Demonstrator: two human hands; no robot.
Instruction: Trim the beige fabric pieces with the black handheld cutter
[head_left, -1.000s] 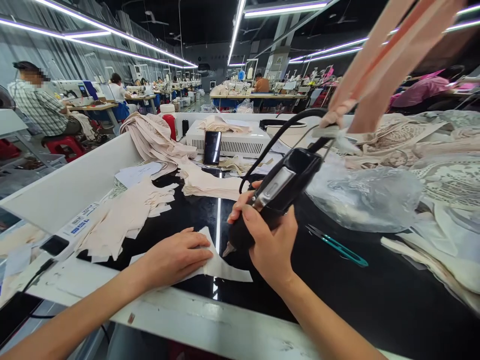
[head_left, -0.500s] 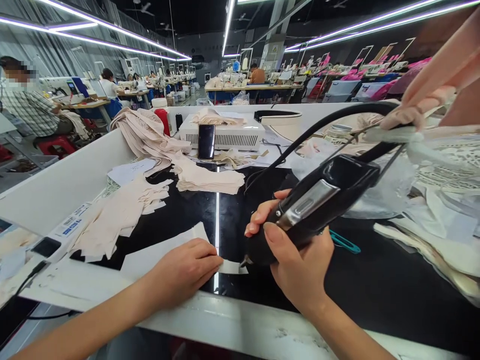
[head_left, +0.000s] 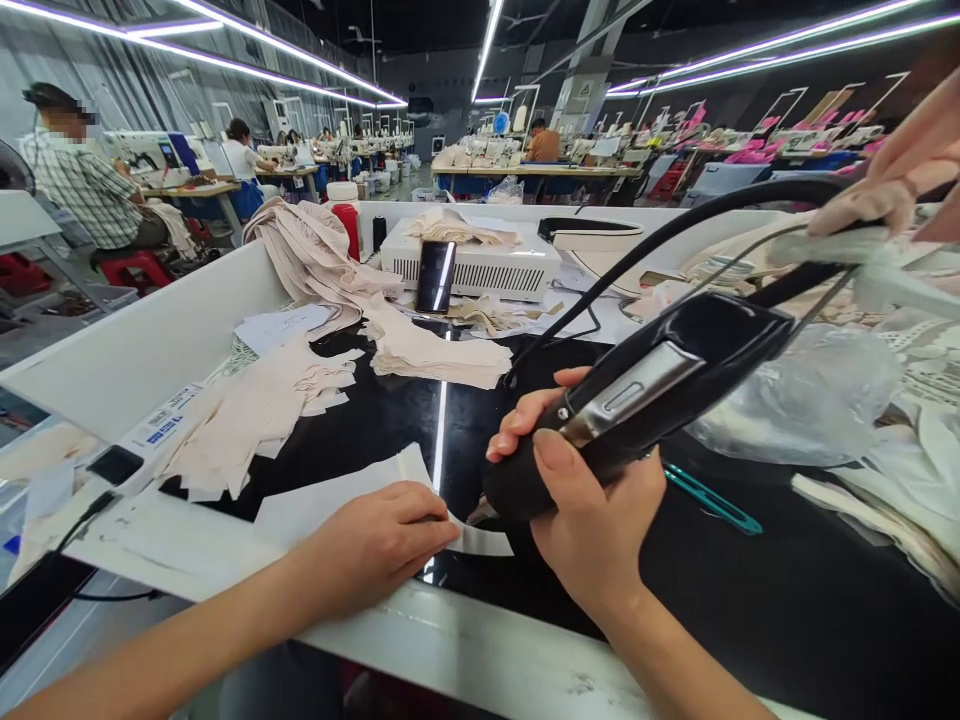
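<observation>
My right hand (head_left: 592, 500) is wrapped around a black handheld power tool (head_left: 660, 370), held at a slant with a silver plate along its side. Its narrow tip (head_left: 480, 513) points down and left, close to my left fingertips. On the black tabletop, my left hand (head_left: 397, 535) has its fingers pressed together on a white sheet (head_left: 341, 490). A thin white strip (head_left: 487, 541) curves out to the right from under these fingers, just below the tip. Whether the tip touches the material I cannot tell.
A thick black cable (head_left: 675, 215) arcs over the worktop. Teal tweezers (head_left: 712, 500) lie right of my right hand. Pale fabric pieces (head_left: 259, 400) lie left, more fabric (head_left: 442, 355) ahead. A phone (head_left: 436, 276) leans against a white box (head_left: 480, 262); a plastic bag (head_left: 802, 400) sits right.
The camera view has turned slightly left. The tool's tip has moved left along the strip, closer to my left fingertips. My left hand keeps its place on the white sheet.
</observation>
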